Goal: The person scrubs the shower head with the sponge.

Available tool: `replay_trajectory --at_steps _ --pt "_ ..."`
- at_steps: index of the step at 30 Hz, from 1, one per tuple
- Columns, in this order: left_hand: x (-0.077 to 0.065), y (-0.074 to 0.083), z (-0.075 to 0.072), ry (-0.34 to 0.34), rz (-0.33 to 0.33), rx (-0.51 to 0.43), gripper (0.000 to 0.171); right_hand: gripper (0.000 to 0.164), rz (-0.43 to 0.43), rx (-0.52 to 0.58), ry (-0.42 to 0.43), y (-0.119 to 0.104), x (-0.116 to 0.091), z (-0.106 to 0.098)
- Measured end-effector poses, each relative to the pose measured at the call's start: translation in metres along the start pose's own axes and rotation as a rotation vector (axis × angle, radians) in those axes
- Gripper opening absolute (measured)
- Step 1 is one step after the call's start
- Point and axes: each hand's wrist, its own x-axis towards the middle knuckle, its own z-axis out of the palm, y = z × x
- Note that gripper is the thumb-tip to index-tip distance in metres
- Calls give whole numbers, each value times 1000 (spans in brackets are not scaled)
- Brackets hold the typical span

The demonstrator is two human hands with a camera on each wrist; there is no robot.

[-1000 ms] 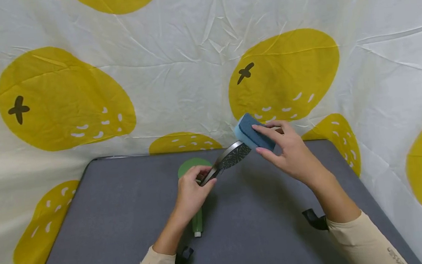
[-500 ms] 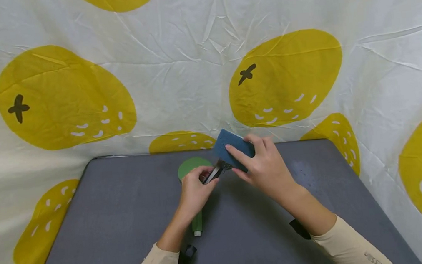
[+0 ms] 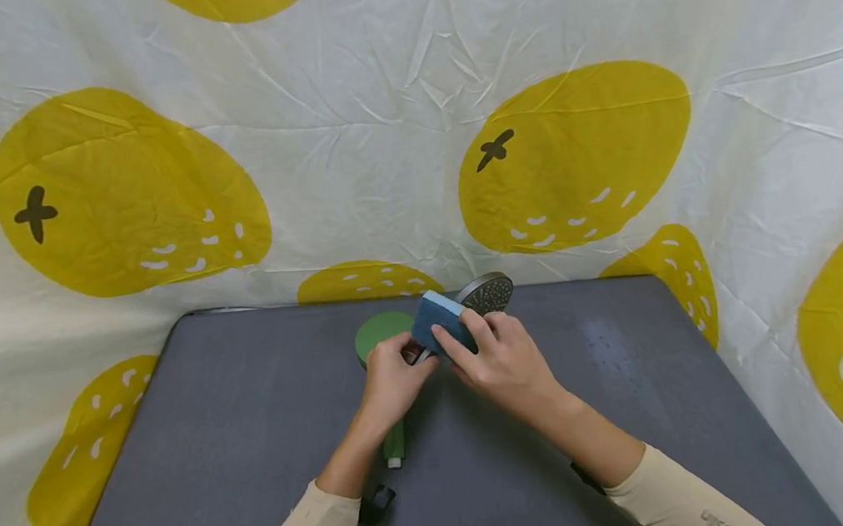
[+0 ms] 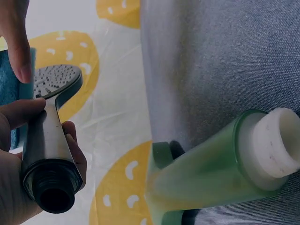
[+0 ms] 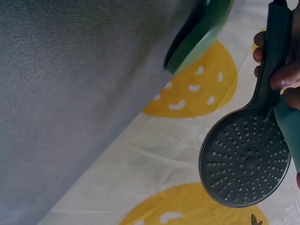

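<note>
While hands (image 3: 392, 380) hold chrome showerhead (image 3: 490, 292) & sponge (image 3: 431, 312), they part-block grn showerhead (image 3: 382, 329).

From the head, the left hand (image 3: 394, 378) and right hand (image 3: 506, 364) are viewed from above, forward and down, with the table (image 3: 219, 448) and cloth (image 3: 363, 193) taken in. From the left wrist, the shower head (image 3: 488, 293) is seen close up from its threaded end (image 4: 55, 194), the picture turned sideways. From the right wrist, its spray face (image 5: 246, 158) is shown close, the table slanted. The green object (image 3: 385, 328) is shared by all three views.
</note>
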Motion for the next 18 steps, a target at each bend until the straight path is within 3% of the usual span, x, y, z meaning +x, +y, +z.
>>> replay_trajectory --at_steps 5,11,18 --pt "0 2 1 -7 -1 -19 17 61 37 23 -32 9 3 -7" --pt "-1 7 0 -22 -4 -31 25 71 176 116 -38 34 11 -17" --pt "-5 5 1 -42 -1 -43 24 69 314 182 -76 60 9 -19"
